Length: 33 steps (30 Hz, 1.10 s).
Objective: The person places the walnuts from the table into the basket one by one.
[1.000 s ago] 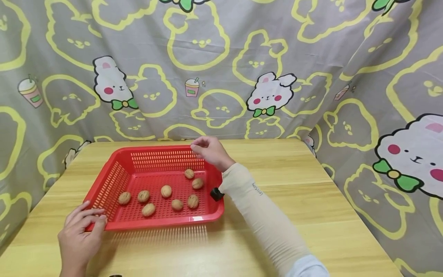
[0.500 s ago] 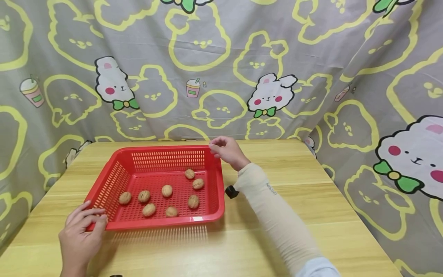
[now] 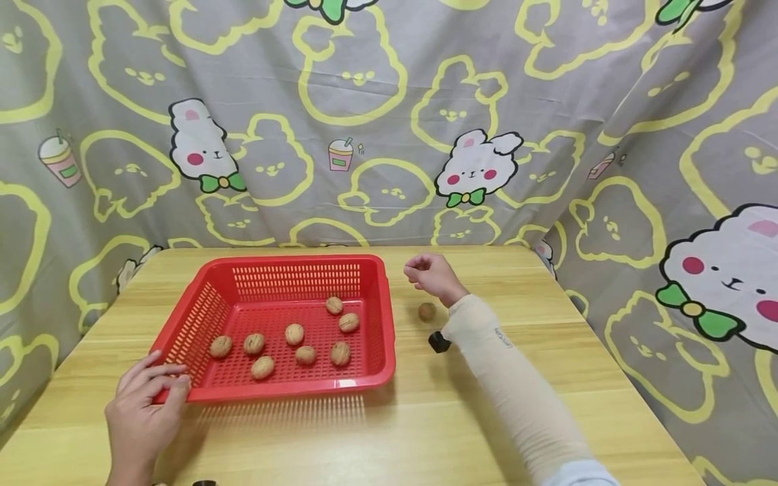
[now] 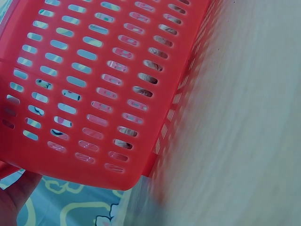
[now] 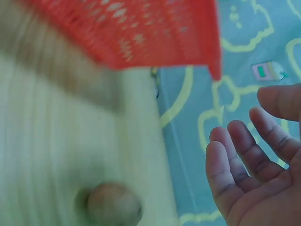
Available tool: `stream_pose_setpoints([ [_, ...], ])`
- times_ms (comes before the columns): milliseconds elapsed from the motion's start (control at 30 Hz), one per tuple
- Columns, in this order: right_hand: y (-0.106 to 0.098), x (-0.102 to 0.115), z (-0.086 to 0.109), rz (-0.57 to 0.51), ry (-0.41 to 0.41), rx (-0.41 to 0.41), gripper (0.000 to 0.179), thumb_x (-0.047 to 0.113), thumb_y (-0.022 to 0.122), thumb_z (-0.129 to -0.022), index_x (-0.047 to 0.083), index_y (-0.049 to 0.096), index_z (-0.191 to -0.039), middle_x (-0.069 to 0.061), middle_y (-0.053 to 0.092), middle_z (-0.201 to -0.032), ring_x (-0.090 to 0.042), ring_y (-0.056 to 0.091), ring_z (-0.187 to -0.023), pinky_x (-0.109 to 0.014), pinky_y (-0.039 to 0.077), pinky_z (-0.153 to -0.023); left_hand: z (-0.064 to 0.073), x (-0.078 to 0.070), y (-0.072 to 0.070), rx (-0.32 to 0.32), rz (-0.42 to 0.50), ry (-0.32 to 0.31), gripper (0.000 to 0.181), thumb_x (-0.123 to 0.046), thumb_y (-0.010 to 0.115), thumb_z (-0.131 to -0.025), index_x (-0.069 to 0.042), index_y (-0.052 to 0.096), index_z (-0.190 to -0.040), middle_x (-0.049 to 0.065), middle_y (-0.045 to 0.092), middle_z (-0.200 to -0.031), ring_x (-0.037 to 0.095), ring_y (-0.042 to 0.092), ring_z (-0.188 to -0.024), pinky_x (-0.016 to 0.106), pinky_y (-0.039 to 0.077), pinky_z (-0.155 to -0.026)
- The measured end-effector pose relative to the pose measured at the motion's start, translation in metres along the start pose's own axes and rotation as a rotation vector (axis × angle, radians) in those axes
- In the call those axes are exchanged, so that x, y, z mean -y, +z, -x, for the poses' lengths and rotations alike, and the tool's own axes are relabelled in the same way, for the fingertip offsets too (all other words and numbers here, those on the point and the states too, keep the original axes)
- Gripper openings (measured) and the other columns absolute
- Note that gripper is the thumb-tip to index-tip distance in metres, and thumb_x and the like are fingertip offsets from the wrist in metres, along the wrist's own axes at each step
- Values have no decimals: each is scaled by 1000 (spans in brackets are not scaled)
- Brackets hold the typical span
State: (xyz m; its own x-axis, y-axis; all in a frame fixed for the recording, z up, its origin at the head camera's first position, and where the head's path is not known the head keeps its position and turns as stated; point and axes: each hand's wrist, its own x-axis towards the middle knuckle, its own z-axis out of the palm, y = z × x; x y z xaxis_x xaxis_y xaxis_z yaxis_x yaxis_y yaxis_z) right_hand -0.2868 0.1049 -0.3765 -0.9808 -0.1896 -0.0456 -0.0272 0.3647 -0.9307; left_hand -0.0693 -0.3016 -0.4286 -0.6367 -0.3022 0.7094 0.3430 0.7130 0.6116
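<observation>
A red plastic basket [image 3: 298, 389] with slotted walls stands on the table, several walnuts [image 3: 294, 334] spread over its floor. My left hand [image 3: 146, 412] grips its near left corner, fingers over the rim; the left wrist view shows the slotted basket wall [image 4: 94, 94] close up and part of the hand [image 4: 21, 193]. Just beyond the basket's right side, my right hand [image 3: 434, 275] hangs in the air with loosely bent fingers. Nothing lies in that hand [image 5: 258, 169] in the right wrist view. Beneath it, outside the basket, a single walnut [image 3: 427, 311] is on the table.
The wooden table [image 3: 516, 405] reaches back to a grey curtain [image 3: 377, 81] with yellow cartoon outlines. A black wrist-worn piece [image 3: 439, 342] sits at the right sleeve's cuff. A dark object [image 3: 204, 482] peeks in at the bottom edge.
My right hand has moved right, from above the basket's back rim to outside it, uncovering the table walnut. One walnut near the basket's front has rolled slightly. The left hand stays put.
</observation>
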Motion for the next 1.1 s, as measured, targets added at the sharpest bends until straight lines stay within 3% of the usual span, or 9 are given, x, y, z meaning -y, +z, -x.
stream_pose_setpoints([
  [233, -11, -26, 2, 203, 79, 19, 30, 12, 70, -88, -2, 60, -113, -11, 59, -101, -23, 55, -91, -33, 49, -76, -1, 2, 0, -1, -6, 8, 16, 5, 69, -71, -1, 64, -57, -37, 56, -92, -4, 50, -116, 13, 33, -97],
  [467, -18, -42, 5, 317, 226, 100, 48, 23, 78, -82, 1, 56, -119, -11, 56, -103, -24, 52, -91, -35, 44, -78, -2, 0, 0, 3, -15, 0, 15, 5, 68, -72, 2, 64, -58, -39, 55, -93, -6, 48, -116, 13, 32, -97],
  [700, -18, -54, 9, 388, 255, 124, 41, 23, 80, -80, 5, 58, -110, -9, 58, -91, -21, 53, -79, -31, 43, -68, 0, 1, 1, 3, -33, -16, 16, 5, 69, -73, 2, 64, -58, -40, 54, -92, -8, 47, -116, 12, 31, -98],
  [867, -17, -58, 11, 383, 243, 109, 35, 21, 76, -83, 5, 58, -107, -8, 59, -89, -20, 54, -74, -30, 44, -65, 1, 1, 1, -2, -34, -33, 16, 3, 69, -74, 1, 65, -58, -40, 53, -92, -8, 47, -116, 13, 32, -98],
  [1100, -17, -63, 9, 258, 192, 12, 37, 11, 75, -79, 3, 57, -111, -10, 53, -95, -22, 50, -80, -30, 46, -65, 1, 0, 1, -3, -29, -52, 17, 3, 69, -73, -1, 65, -58, -38, 54, -90, -7, 47, -115, 13, 32, -98],
])
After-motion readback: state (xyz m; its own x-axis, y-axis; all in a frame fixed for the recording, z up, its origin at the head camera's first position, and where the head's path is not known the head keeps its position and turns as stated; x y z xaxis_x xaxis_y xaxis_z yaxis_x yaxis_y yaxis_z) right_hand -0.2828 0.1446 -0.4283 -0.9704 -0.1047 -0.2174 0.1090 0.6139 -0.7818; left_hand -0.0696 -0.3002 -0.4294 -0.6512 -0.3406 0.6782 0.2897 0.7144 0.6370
